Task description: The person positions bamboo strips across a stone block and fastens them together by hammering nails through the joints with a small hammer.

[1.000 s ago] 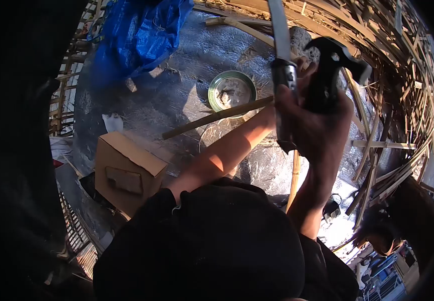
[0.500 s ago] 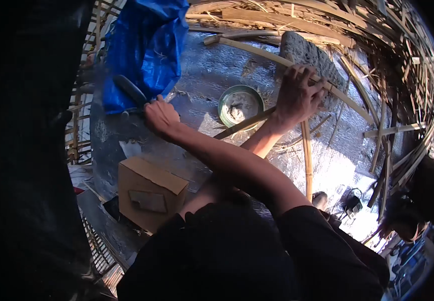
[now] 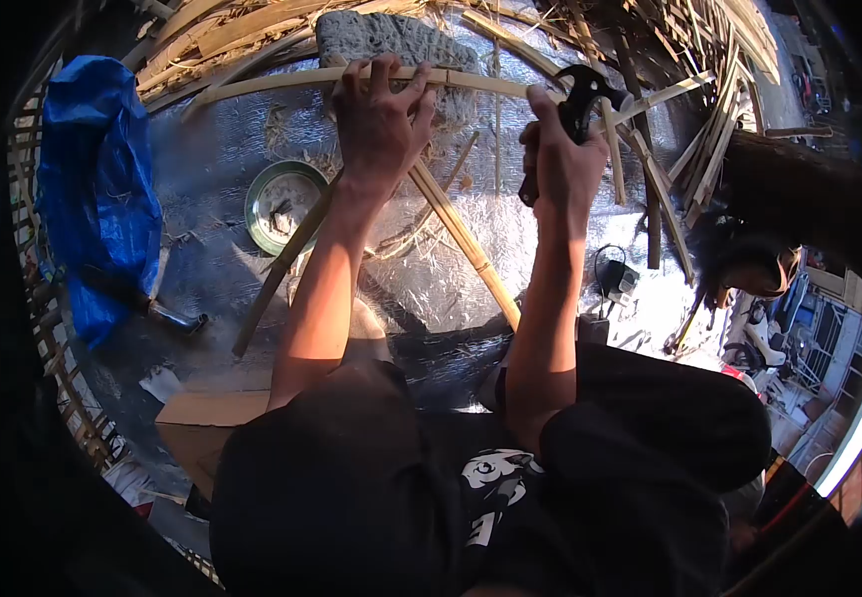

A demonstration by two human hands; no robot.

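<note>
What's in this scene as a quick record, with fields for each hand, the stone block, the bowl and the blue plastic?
Left hand: holds a bamboo strip, fingers over it
Right hand: grip closed around a hammer
Stone block: crossed by the strip
Bowl: green-rimmed, left of the left forearm
Blue plastic: far left

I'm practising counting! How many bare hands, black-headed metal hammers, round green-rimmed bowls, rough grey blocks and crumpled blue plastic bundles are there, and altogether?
Hands (left hand, right hand): 2
Hammer: 1
Bowl: 1
Block: 1
Bundle: 1
Total: 6
</note>
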